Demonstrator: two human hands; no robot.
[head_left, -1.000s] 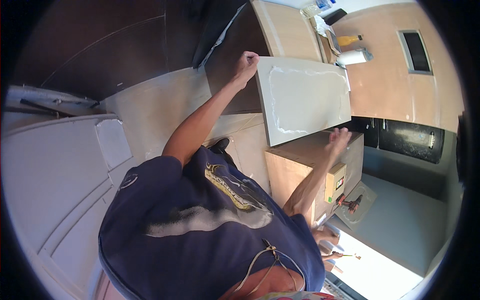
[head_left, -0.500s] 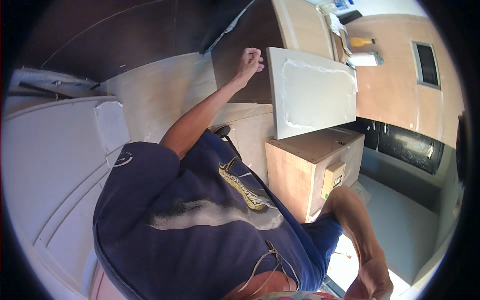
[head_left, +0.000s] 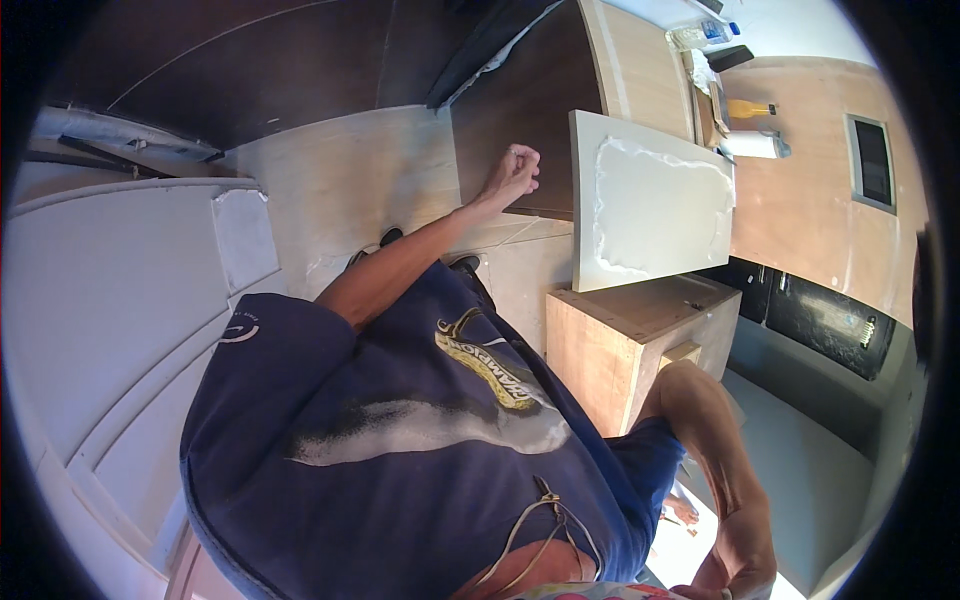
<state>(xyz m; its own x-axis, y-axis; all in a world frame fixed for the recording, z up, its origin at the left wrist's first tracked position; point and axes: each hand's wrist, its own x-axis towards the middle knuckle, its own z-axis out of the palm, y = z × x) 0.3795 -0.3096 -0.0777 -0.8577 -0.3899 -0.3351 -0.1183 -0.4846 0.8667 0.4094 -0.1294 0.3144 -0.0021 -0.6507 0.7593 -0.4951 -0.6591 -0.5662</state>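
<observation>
A pale rectangular panel (head_left: 660, 205) rests on top of a wooden box cabinet (head_left: 600, 345). White paste or adhesive runs in an uneven bead near the panel's edges. Just left of the panel, not touching it, is my left hand (head_left: 515, 178), its fingers curled in with nothing visible in them. My right arm bends sharply at the elbow in front of the cabinet. At the lower edge of the picture, my right hand (head_left: 735, 582) is mostly cut off, and its fingers are hidden.
A dark brown cabinet side (head_left: 520, 120) stands behind my left hand. On the wooden surface at upper right are a yellow bottle (head_left: 748, 108), a white roll (head_left: 755, 145) and a clear bottle (head_left: 700, 36). Pale boards (head_left: 120, 270) lean at the left.
My left hand has come lower and sits a little farther from the panel's edge. The whole view has shifted slightly. My right arm stays bent much as before.
</observation>
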